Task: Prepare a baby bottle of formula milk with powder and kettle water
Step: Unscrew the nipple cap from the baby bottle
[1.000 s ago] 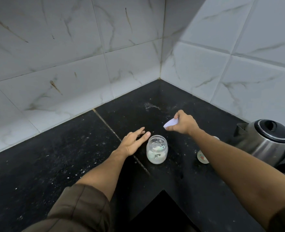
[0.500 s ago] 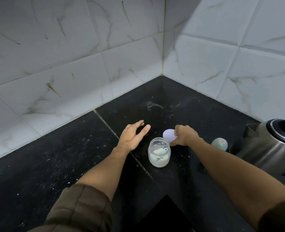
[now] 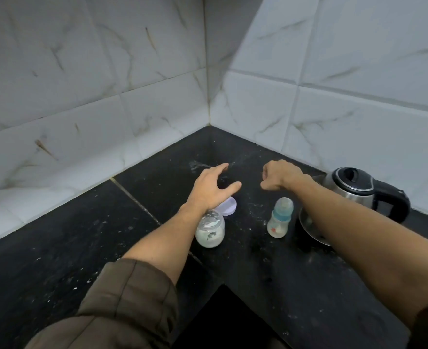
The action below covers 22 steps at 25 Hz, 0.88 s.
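Note:
A clear powder jar [image 3: 209, 232] with white formula and a scoop inside stands open on the black counter [image 3: 69, 248]. Its pale lilac lid [image 3: 227, 207] lies flat just behind it. My left hand [image 3: 211, 188] hovers above the jar and lid, fingers spread, holding nothing. A small baby bottle [image 3: 280, 217] with a teal collar and clear cap stands upright to the right. My right hand [image 3: 279, 176] floats beyond the bottle, fingers curled in, with nothing visible in it. A steel kettle [image 3: 358, 190] with a black lid and handle sits at the right.
White marble-look tiled walls [image 3: 132, 96] meet in a corner behind the counter. A round steel base or dish [image 3: 308, 226] lies partly hidden under my right forearm. The counter's inner front edge drops off near the bottom centre [image 3: 223, 285].
The lilac lid has left my right hand and now lies on the counter behind the jar. My right hand has lifted away. My left hand moved over the jar.

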Motion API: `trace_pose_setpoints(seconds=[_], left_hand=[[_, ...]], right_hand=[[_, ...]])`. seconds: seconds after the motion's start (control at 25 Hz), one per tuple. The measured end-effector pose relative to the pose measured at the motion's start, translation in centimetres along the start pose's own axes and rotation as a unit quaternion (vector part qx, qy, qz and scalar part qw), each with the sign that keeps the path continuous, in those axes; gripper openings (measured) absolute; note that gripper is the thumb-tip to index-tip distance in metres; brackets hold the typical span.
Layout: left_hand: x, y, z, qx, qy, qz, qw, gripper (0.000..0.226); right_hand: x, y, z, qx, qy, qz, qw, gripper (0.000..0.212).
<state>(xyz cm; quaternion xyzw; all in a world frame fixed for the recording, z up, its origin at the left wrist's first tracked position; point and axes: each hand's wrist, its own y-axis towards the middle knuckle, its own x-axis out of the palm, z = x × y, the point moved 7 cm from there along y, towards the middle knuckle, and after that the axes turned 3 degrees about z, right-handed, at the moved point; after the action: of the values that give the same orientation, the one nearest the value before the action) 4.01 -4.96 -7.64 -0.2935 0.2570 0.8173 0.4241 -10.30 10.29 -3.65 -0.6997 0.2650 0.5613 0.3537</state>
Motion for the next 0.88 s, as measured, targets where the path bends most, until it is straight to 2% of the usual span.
trace_pose_setpoints(seconds=[0.12, 0.2, 0.36, 0.48, 0.64, 0.88], left_hand=[[3.0, -0.5, 3.4, 0.035, 0.024, -0.056, 0.998, 0.098], [4.4, -0.7, 4.0, 0.034, 0.03, -0.079, 0.996, 0.103], [8.3, -2.5, 4.9, 0.014, 0.03, -0.143, 0.989, 0.113], [10.4, -3.7, 4.2, -0.005, 0.024, -0.165, 0.986, 0.112], [11.3, -4.3, 3.6, -0.036, 0.004, -0.163, 0.986, 0.098], [10.7, -5.0, 3.5, -0.036, -0.067, -0.114, 0.991, 0.05]], right_hand=[[0.7, -2.4, 2.3, 0.021, -0.012, -0.088, 0.996, 0.042], [1.4, -2.9, 2.5, 0.016, -0.027, -0.108, 0.994, 0.05], [2.9, -4.9, 3.7, -0.004, -0.06, -0.077, 0.995, 0.055], [3.6, -5.1, 3.9, -0.026, -0.077, -0.039, 0.996, 0.05], [2.5, -5.4, 2.9, -0.054, -0.011, -0.031, 0.998, 0.049], [1.8, -5.8, 0.9, -0.087, 0.013, -0.024, 0.996, 0.053]])
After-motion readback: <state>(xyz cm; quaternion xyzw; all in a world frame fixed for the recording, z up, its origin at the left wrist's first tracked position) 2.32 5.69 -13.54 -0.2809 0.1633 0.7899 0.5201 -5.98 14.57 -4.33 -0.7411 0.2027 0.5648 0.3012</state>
